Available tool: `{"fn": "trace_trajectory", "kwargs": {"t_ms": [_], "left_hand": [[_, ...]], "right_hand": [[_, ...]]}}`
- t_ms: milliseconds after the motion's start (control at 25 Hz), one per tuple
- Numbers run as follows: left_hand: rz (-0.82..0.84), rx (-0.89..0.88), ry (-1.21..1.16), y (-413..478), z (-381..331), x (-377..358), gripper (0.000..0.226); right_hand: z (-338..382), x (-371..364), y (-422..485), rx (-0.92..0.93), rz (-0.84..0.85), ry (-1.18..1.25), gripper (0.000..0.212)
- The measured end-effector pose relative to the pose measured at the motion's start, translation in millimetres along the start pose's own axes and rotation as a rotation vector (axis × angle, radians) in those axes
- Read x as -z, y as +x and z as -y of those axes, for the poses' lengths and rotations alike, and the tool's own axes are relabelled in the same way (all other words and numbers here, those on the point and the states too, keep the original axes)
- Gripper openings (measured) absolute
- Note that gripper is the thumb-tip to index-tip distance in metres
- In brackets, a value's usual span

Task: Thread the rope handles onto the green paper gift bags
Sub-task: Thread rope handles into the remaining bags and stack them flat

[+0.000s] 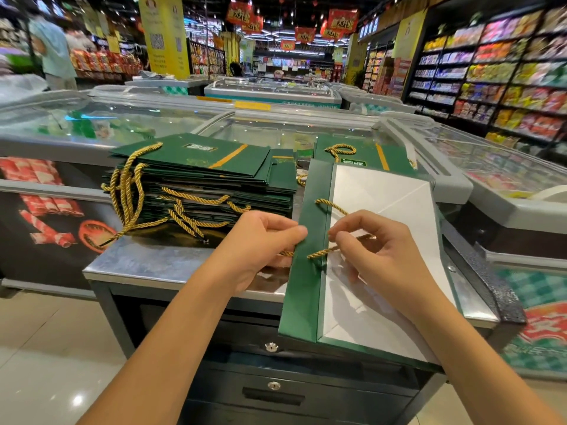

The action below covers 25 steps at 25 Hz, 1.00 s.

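A flat green paper gift bag [306, 289] lies open on the metal counter, its white inside facing up. A gold rope handle [333, 207] runs through the bag's green top fold. My right hand [377, 250] pinches one end of the rope where it comes out of the lower hole. My left hand [260, 240] grips the edge of the green fold and holds it up. To the left stands a stack of green bags [202, 176] with gold ropes hanging from them. One more green bag [368, 154] with a gold rope lies behind.
The metal counter [153, 262] has locked drawers below. Glass-topped freezers [276, 124] stand behind and on the right. Shelves of snacks [497, 72] line the right wall. A person [52, 47] stands far left in the back.
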<state>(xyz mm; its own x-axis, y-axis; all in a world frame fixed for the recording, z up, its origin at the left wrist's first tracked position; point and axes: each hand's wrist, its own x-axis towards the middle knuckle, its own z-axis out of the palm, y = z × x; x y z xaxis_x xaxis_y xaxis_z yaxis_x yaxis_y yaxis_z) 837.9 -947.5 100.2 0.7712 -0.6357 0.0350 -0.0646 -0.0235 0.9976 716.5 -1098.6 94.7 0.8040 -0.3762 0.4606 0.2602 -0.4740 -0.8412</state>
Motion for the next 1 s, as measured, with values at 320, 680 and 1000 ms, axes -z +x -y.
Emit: {"fn": "trace_trajectory", "kwargs": {"t_ms": [320,680,1000], "left_hand": [[-0.033,0.025,-0.045,-3,-4,2,0.003],[-0.003,0.017,-0.028,-7,-5,4,0.003],[0.047,0.068,-0.089,-11,-9,4,0.014]], "right_hand": [[12,40,12,0.008,-0.033,-0.151,0.022],[3,34,7,0.221,0.128,-0.58,0.004],[14,59,7,0.247,-0.058,-0.515,0.006]]}}
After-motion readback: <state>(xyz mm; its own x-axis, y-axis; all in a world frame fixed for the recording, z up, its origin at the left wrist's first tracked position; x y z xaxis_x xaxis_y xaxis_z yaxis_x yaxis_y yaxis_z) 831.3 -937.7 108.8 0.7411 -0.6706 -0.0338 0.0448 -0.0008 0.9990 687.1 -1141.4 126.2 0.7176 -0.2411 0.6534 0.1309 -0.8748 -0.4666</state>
